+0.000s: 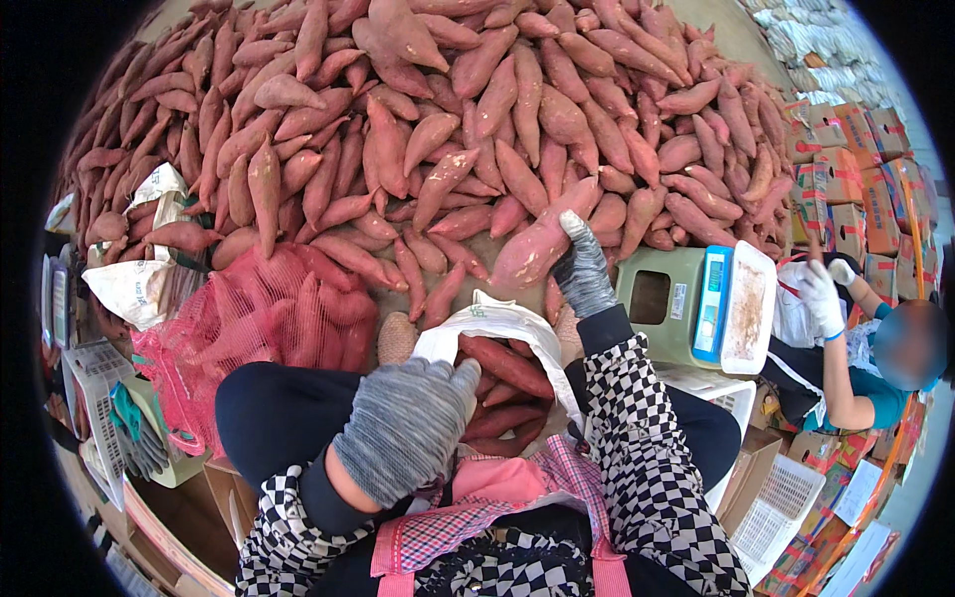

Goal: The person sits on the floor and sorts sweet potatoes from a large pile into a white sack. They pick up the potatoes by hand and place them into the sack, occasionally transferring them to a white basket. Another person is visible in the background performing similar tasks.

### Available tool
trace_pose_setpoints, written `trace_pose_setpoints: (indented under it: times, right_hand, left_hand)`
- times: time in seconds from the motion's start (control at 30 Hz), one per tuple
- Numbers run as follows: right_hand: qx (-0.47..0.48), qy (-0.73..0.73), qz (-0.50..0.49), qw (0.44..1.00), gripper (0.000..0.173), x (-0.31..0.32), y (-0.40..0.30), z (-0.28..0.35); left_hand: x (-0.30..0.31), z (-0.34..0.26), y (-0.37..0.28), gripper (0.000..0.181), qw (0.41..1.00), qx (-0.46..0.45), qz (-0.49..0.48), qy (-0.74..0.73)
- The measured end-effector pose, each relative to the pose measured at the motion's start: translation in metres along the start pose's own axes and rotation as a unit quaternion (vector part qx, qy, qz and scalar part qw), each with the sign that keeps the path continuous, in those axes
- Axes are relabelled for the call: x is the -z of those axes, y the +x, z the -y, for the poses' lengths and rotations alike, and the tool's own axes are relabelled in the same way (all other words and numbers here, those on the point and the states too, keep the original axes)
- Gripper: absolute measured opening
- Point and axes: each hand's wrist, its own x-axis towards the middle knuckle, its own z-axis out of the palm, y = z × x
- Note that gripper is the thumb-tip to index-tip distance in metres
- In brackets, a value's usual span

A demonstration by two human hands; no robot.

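A large heap of sweet potatoes [433,134] spreads in front of me. My right hand [587,265], in a grey knit glove, holds a big sweet potato [539,242] over the near edge of the heap. Between my knees stands a white woven sack [507,317] with its mouth turned open, holding several sweet potatoes [511,366]. At the sack's left rim is my left hand [418,418], gloved in grey too; its fingertips touch or overlap the rim, and whether they grip it is hidden by the back of the hand.
A red mesh bag [276,321] full of sweet potatoes lies at left, near another white sack [134,287]. At right stands a green scale [664,298] with a white tray [746,310]. Farther right, a person [850,366] in white gloves sits before stacked cartons [843,175]. Plastic crates [780,507] flank me.
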Motion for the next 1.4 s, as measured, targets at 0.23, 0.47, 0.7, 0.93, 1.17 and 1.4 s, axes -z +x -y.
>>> trace_pose_setpoints:
  times: [0.23,0.47,0.7,0.93,1.17,1.4]
  right_hand:
    - [-0.004,0.056,0.018,0.998,0.051,-0.055,-0.061,0.010]
    - [0.170,0.027,0.042,0.984,0.041,-0.067,-0.159,0.069]
    - [0.364,-0.091,-0.076,0.924,0.065,0.009,-0.367,0.167]
    - [0.379,-0.221,-0.418,0.795,0.062,0.176,-0.528,0.157]
    - [-0.011,-0.559,-0.498,0.663,0.069,0.373,-0.602,0.049]
    - [-0.090,-0.603,-0.496,0.618,0.060,0.413,-0.571,-0.009]
  left_hand:
    - [0.000,0.006,0.004,0.032,0.990,0.051,-0.098,-0.089]
    - [-0.018,0.021,0.008,0.020,0.983,0.053,-0.108,-0.136]
    - [-0.030,0.031,0.023,0.019,0.982,0.081,0.024,-0.172]
    - [-0.050,0.072,0.022,0.021,0.995,0.058,0.028,-0.079]
    - [-0.073,0.083,0.034,0.019,0.995,0.032,0.095,0.024]
    - [-0.073,0.100,0.014,0.019,0.984,0.134,0.114,-0.016]
